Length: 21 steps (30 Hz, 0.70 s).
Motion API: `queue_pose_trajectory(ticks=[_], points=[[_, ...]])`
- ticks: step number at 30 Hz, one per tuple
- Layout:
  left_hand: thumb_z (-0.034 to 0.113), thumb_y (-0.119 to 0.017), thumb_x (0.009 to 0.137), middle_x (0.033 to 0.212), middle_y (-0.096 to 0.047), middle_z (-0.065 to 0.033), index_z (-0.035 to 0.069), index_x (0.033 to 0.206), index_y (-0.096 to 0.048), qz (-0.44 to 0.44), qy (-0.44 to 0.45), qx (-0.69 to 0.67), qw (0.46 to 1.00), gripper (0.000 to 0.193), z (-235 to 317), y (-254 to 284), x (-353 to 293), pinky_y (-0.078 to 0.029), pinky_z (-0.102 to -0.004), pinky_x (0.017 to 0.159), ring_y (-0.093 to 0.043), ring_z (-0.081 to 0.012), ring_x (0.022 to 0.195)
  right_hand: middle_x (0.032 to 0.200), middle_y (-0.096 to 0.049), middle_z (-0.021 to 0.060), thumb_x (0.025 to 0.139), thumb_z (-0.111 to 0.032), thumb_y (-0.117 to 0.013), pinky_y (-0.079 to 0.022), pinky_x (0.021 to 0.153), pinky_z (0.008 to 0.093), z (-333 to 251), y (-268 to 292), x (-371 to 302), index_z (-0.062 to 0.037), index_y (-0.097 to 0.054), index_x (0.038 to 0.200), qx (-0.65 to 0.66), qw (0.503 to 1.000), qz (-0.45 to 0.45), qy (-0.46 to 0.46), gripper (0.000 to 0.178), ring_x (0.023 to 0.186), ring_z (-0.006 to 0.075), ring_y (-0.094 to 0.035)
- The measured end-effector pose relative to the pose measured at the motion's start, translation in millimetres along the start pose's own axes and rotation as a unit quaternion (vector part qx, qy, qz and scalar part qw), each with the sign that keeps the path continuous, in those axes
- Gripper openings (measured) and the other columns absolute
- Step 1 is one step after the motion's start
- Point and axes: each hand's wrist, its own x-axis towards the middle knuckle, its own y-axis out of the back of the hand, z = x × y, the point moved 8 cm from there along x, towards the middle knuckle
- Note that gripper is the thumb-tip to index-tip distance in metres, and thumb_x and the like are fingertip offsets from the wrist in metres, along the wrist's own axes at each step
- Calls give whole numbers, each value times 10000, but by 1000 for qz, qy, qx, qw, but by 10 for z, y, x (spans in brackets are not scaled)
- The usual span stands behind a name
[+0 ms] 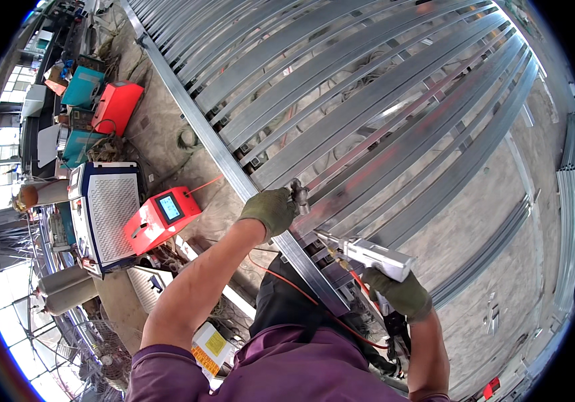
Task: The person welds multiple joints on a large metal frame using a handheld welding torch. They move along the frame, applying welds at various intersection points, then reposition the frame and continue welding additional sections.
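My left hand, in a green work glove, is closed round a small steel tool with a rounded head. It looks like a hammer, but its handle is hidden in the glove. Hand and tool are over the near edge of a large steel frame with many long flat bars. My right hand, gloved too, grips a silver welding gun. Its thin nozzle points left toward the frame's near corner, and a cable runs down from its handle. I cannot tell whether the nozzle touches a bar.
On the left stand a red machine with a screen, a white perforated cabinet, and red and teal boxes. An orange hose runs past my waist. Steel bars lie on the concrete floor at right.
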Motion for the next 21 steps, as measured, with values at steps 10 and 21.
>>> queue_pose_trajectory(ticks=[10,21], points=[[379,-467,1047,1048,-769,-122,60,1149,-709,-31,-16,52,998,414,65,41,27,-528,-407,906,-724,-289,1039,879,-711,23,998,-335,-741,-530,659,313,37,-317,549,-74,-676,1327,-87,995,-33,31,425,760,106,-626],[379,-474,1036,1090,-759,-175,53,1142,-724,-15,-29,53,998,424,7,4,72,-535,-434,901,-716,-346,1038,942,-723,39,1005,-359,-730,-540,700,322,7,-449,649,-72,-674,1313,-84,992,-60,70,425,815,114,-635]])
